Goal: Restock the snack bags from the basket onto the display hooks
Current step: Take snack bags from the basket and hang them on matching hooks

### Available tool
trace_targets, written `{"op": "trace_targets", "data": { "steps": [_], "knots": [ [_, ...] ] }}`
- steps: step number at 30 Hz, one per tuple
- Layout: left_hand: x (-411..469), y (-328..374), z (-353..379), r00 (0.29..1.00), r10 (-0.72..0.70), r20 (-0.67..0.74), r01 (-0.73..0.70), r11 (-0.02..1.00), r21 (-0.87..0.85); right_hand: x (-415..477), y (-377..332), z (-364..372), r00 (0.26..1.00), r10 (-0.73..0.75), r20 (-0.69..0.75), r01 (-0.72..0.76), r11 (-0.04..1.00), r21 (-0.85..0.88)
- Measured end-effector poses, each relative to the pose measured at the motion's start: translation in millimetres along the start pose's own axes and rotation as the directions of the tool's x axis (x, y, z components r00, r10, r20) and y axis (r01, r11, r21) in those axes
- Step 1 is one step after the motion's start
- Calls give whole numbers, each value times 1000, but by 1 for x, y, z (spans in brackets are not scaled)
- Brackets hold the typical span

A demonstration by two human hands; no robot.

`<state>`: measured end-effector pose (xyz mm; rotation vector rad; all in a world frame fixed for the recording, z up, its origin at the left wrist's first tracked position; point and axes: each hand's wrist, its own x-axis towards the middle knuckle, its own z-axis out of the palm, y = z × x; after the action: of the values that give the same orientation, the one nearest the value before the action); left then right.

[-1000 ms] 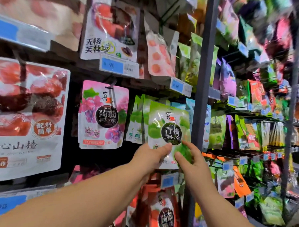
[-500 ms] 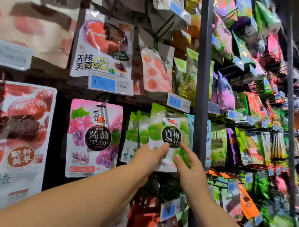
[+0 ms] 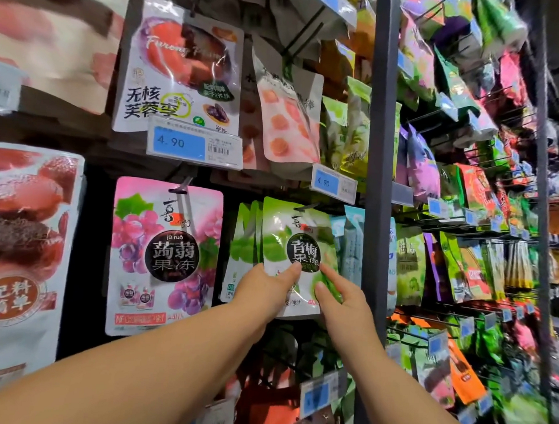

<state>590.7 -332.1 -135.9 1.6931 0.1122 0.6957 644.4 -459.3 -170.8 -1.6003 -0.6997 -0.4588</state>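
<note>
A green snack bag [image 3: 286, 234] with a black round label hangs in front of a row of like green bags [image 3: 243, 242], its top at a display hook [image 3: 305, 208]. My left hand [image 3: 263, 291] grips its lower left corner, thumb on the front. Thumb and forefinger of my right hand [image 3: 343, 299] pinch its lower right edge. The basket is out of view.
A pink grape jelly bag [image 3: 165, 255] hangs to the left and blue bags [image 3: 352, 247] to the right. A dark upright post [image 3: 378, 184] stands just right of my hands. Price tags [image 3: 334, 183] jut out above, and hooks of mixed snacks fill the right.
The green bag has risen in my hands, from below the pink bag's top to nearly level with it. Both hands keep their hold. The view has shifted upward.
</note>
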Motion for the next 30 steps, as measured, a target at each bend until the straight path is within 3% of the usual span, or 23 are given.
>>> {"op": "trace_targets", "data": {
  "steps": [7,12,22,26,30],
  "knots": [
    [21,-15,-9,995,-53,-81,59,995,82,12,7,15,994,56,89,-41,986,-160],
    [7,-26,-9,990,-141,-10,140,986,-88,-3,8,8,993,42,110,-19,979,-201],
    [-49,-43,7,952,-302,43,304,926,-225,-49,14,-18,999,4,50,17,910,-415],
    [-92,-57,27,961,-184,207,197,979,-47,-93,10,-49,995,-67,69,90,902,-421],
    [-148,-102,65,924,-159,348,118,984,136,-144,22,-102,990,75,120,-3,862,-506]
  ]
}}
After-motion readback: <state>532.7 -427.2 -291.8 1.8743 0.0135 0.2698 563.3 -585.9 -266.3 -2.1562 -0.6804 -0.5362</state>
